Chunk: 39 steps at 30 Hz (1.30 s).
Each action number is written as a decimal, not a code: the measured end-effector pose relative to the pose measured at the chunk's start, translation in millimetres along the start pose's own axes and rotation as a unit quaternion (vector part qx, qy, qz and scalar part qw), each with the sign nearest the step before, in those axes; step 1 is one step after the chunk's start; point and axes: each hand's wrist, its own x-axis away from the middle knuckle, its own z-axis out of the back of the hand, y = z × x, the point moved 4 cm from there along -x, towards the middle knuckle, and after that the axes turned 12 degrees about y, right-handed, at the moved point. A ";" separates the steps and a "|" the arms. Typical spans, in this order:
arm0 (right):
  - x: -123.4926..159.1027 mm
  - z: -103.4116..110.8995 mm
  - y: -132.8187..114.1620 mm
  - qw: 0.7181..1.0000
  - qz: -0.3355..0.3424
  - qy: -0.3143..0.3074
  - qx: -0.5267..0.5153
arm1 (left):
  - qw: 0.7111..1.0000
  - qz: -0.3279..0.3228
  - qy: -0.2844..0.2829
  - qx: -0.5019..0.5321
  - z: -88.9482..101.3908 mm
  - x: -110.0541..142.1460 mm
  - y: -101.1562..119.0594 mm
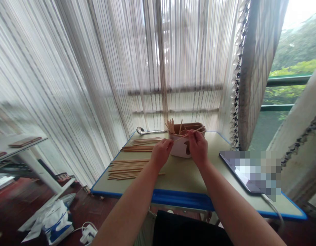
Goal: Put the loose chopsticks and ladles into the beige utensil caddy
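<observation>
In the head view, the person's left hand (162,151) and right hand (198,147) are narrowly pinching one thin stick (181,137), the left near its lower end, the right farther along. The stick is slanting over the front of the divided container (176,147), which is standing on the desk (185,181); I cannot tell whether it is touching the rim. In my judgement, a single stick is being handled here, and the next move is probably calling for a steady, light grip. The upright sticks (171,126) are crowding the container's left compartment and could be standing in the way there. Farther left, pale thin sticks (146,140), brown sticks (136,149) and long sticks (128,168) are lying in rows, partly hidden by the left arm. Behind them a slotted ladle (141,131) is resting, while a dark-edged tablet (241,174) is lying at the right, not obstructing.
</observation>
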 end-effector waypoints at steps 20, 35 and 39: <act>-91.6 -25.9 -80.5 0.991 0.075 0.050 -0.101 | 0.988 0.092 -0.086 -0.090 -15.2 5.9 -18.3; -107.3 -61.8 -64.3 0.966 -0.030 -0.230 -0.117 | 0.968 0.111 -0.154 -0.164 -10.7 4.1 -15.2; -102.9 -66.4 -59.5 0.964 0.051 -0.261 -0.007 | 0.965 0.123 -0.161 -0.169 -10.5 4.9 -17.2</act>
